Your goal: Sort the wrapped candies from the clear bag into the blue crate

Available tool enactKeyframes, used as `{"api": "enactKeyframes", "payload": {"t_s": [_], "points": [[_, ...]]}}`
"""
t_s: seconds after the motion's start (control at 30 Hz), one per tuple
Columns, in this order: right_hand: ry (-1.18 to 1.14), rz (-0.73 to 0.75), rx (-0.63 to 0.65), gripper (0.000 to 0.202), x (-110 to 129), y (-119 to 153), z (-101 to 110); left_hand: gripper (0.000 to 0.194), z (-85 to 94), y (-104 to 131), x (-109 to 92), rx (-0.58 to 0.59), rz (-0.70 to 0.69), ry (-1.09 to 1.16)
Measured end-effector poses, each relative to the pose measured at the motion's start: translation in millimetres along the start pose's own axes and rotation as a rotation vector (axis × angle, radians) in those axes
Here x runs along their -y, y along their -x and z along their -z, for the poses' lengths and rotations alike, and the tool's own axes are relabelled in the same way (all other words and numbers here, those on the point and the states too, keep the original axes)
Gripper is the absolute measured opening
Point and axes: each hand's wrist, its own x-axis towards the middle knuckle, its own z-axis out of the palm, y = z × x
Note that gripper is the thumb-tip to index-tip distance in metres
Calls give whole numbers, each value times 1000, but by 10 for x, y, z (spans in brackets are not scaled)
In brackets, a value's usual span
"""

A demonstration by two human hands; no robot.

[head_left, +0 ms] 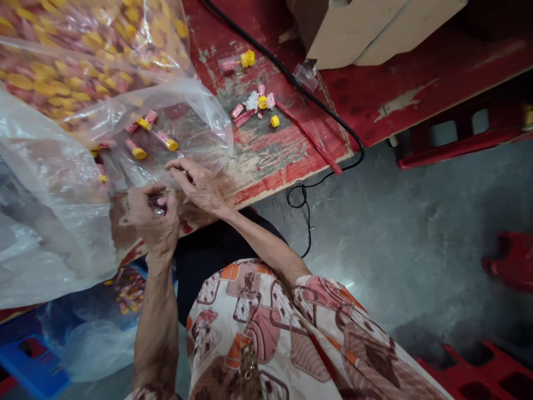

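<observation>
The left hand (150, 218) is curled around a small pink-and-clear piece (161, 201), and from there the right hand (200, 186) lies at two o'clock, its fingers bent inward, too blurred to tell whether they pinch anything. Just beyond the right fingertips, at twelve o'clock and nearer to that hand than to the left, a yellow-capped tube (165, 139) lies with its long axis from ten to four, cap toward four.
</observation>
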Motion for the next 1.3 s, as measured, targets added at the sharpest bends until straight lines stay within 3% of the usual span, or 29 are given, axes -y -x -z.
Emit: {"api": "enactKeyframes", "payload": {"t_s": [0.17,0.43,0.7,0.87,1.1,1.3], "points": [[33,-28,25,21,1,2,-4,23,-17,15,-14,-191,160,38],[41,8,1,21,45,11,9,20,-86,39,152,-178,78,94],[88,-17,24,21,72,-4,20,31,-33,73,125,-173,174,-104],[92,1,21,21,30,-8,5,37,44,103,103,-187,180,-96],[50,34,1,19,-47,-12,-40,43,-69,86,145,67,4,-98],[14,71,-25,18,-124,-25,-91,19,-38,87,100,142,-83,-93]]}}
